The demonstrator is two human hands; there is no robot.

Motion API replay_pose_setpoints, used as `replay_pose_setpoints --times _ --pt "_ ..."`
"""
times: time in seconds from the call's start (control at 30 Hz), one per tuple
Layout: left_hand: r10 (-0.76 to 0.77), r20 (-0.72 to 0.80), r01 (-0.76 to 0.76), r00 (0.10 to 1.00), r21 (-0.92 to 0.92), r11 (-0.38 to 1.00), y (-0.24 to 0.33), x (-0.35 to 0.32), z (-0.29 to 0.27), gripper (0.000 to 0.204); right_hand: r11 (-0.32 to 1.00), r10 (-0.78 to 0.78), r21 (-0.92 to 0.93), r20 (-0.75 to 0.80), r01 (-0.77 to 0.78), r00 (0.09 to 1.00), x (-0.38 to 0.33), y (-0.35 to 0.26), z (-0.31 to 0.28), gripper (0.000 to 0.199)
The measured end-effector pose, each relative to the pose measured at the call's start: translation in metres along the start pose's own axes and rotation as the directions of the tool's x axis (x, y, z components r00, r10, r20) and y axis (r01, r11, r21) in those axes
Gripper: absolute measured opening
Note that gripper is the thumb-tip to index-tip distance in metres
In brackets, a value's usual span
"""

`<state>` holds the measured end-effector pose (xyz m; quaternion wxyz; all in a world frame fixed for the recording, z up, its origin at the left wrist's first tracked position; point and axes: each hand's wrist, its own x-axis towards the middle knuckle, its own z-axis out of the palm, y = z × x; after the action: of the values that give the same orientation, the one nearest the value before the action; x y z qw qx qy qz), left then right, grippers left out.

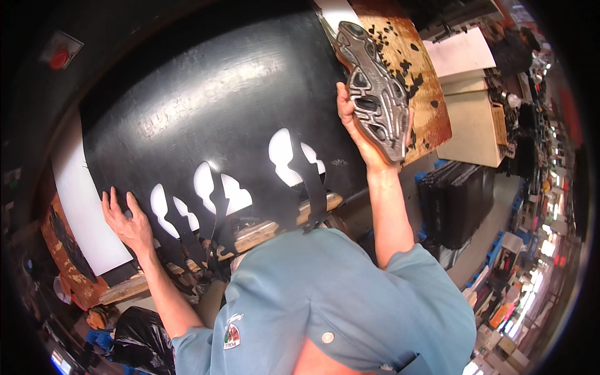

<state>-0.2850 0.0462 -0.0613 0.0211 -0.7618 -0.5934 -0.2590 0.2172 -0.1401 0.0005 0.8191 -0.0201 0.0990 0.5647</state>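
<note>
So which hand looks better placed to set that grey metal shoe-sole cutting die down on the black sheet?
Probably the right hand: it already grips the grey metal sole-shaped cutting die at the edge of the black sheet. The left hand lies flat on the sheet near the cut-out holes, seemingly steadying it.

Red button (59,59), stacked black sheets (458,203)

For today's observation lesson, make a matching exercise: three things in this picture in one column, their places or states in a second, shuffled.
Things:
1. left hand
2. right hand
3. black sheet

Places or states:
A. has shoe-sole shapes cut out along its near edge
B. holds a grey metal cutting die
C. lies flat on the sheet's left end

Pairs: 1-C, 2-B, 3-A
</note>
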Motion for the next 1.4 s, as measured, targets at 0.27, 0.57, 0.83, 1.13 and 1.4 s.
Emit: replay_pose_setpoints --times 0.27,0.57,0.83,1.13,1.4 --pt "0.008 0.000 -0.008 1.000 0.000 1.000 0.000 0.002 0.001 0.046 0.811 -0.004 -0.585 -0.015 -0.005 1.000 0.003 -0.009 0.032 0.082" --pt "0.000 0.011 0.000 1.000 -0.010 1.000 0.006 0.001 -0.003 0.045 -0.903 -0.150 -0.429 0.316 -0.001 0.937 -0.010 0.061 0.016 0.106" --pt "0.052 0.009 -0.051 0.999 -0.023 0.998 0.004 0.001 -0.002 0.045 -0.962 -0.049 -0.269 0.314 0.040 0.948 -0.022 0.047 -0.020 0.110" --pt "-0.211 0.168 0.264 0.963 -0.433 0.862 0.013 0.015 -0.008 0.042 -0.333 -0.235 -0.883 0.416 0.330 0.878 -0.021 0.023 0.103 0.073" --pt "-0.085 0.024 0.088 0.996 -0.282 0.955 0.023 0.008 0.008 0.036 -0.987 -0.135 -0.126 0.316 -0.100 0.939 -0.042 0.075 -0.007 0.123"
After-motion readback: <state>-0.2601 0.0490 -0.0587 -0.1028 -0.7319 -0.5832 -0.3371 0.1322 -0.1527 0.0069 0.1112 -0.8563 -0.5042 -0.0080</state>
